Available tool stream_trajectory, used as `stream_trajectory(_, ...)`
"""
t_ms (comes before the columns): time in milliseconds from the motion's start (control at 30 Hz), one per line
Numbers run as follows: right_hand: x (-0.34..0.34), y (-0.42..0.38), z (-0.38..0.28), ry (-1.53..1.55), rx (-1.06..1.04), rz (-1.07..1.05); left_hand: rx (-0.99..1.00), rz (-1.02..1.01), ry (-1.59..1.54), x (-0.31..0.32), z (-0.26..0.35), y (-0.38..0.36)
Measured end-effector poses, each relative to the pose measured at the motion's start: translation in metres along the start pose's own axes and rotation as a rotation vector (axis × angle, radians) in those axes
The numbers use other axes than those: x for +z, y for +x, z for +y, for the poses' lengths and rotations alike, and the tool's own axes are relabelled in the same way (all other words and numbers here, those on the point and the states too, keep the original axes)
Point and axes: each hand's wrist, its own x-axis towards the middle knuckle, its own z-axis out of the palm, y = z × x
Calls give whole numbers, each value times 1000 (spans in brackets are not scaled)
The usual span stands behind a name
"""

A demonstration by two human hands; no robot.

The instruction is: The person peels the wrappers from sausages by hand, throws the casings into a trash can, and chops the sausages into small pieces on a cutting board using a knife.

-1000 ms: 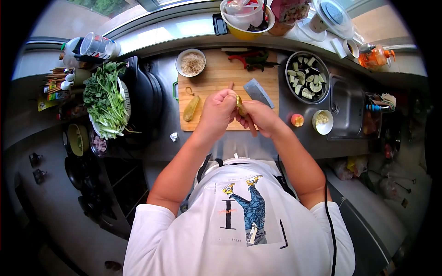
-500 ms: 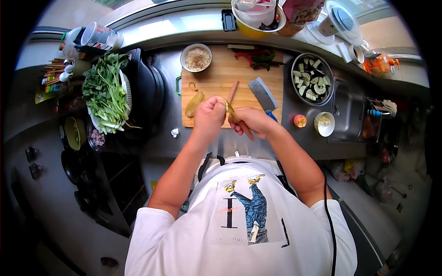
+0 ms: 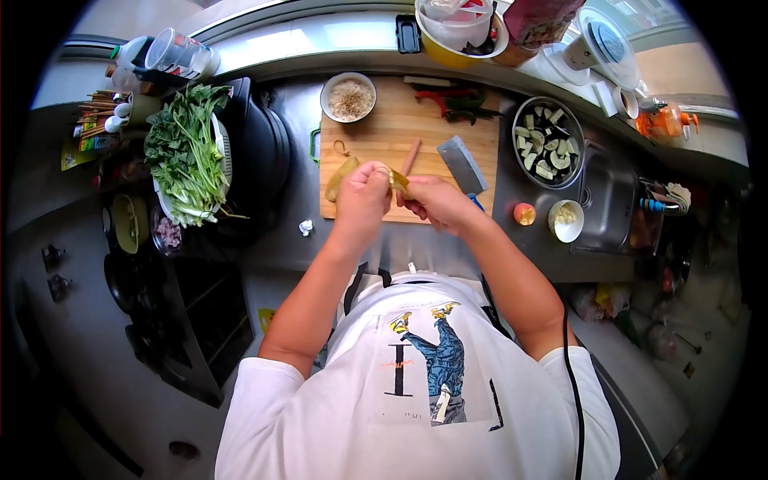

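Over the front of the wooden cutting board point(image 3: 376, 136), my left hand point(image 3: 364, 188) pinches a shiny yellow-brown strip point(image 3: 398, 182), which looks like a skin or wrapper. My right hand point(image 3: 436, 202), closed just beside it, grips the strip's other end. The fingers hide most of it. A larger yellow-brown piece point(image 3: 341, 176) of similar look lies on the board left of my left hand, with a small loop point(image 3: 342, 149) above it. Behind my hands lies a slim pink stick point(image 3: 413, 154), probably a sausage. A cleaver point(image 3: 462, 162) rests to the right, its blue handle towards me.
A bowl of pale shreds point(image 3: 350, 98) and red and green peppers point(image 3: 452, 102) occupy the board's back. Rightward are a pan of cut eggplant point(image 3: 548, 142), a small white bowl point(image 3: 566, 221) and the sink point(image 3: 612, 200). Leafy greens point(image 3: 188, 152) stand left, crumpled paper point(image 3: 306, 228) in front.
My hands stay close together on the yellow-brown strip, and my right hand has turned slightly and shifted up. The whole view has moved a little; the things on the counter are unmoved.
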Motion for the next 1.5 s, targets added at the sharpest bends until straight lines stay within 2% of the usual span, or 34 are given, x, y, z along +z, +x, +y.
stream_trajectory(100, -5, -5, -1, 63, 7, -97, 39, 86, -50, -12, 0, 4)
stream_trajectory(333, -1, -10, -11, 89, 9, -239, 69, 116, -137, -25, 4, 5)
stream_trajectory(433, 0, -12, -19, -7, 5, -230, 62, 150, -71, -29, 2, 6)
stream_trajectory(500, 1, -11, -22, -97, 76, -236, 41, 144, -76, -31, -3, 4)
stream_trajectory(633, 1, 0, -9, -134, 90, -206, 15, 120, -29, -30, -7, 4)
stream_trajectory(833, 1, 9, -3, -239, 78, 8, 58, 130, 9, -34, -13, 7)
stream_trajectory(900, -3, 12, 7, 28, 42, -157, 78, 176, -24, -35, -5, 8)
stream_trajectory(1033, -20, 4, 16, 55, 49, -138, 194, 286, -135, -62, 20, 17)
stream_trajectory(1100, -28, 4, 23, -15, 91, -5, 259, 227, -156, -78, 35, 19)
stream_trajectory(1133, -31, 11, 29, -16, 92, -6, 250, 222, -148, -83, 39, 18)
stream_trajectory(1200, -39, 33, 45, 220, 85, 349, 235, 207, -141, -95, 33, 19)
stream_trajectory(1233, -43, 43, 49, 223, 83, 352, 220, 192, -132, -98, 29, 20)
stream_trajectory(1300, -51, 68, 56, 205, -33, 531, 149, 242, -96, -102, 17, 20)
stream_trajectory(1367, -63, 86, 70, 182, -17, 554, 82, 259, -79, -110, -3, 25)
stream_trajectory(1433, -65, 95, 73, -500, -125, 900, -4, 300, -16, -119, -26, 35)
stream_trajectory(1467, -60, 96, 74, -711, -137, 1034, -23, 322, 79, -122, -37, 40)
stream_trajectory(1500, -52, 93, 70, -717, -135, 1029, -47, 344, 173, -124, -44, 43)
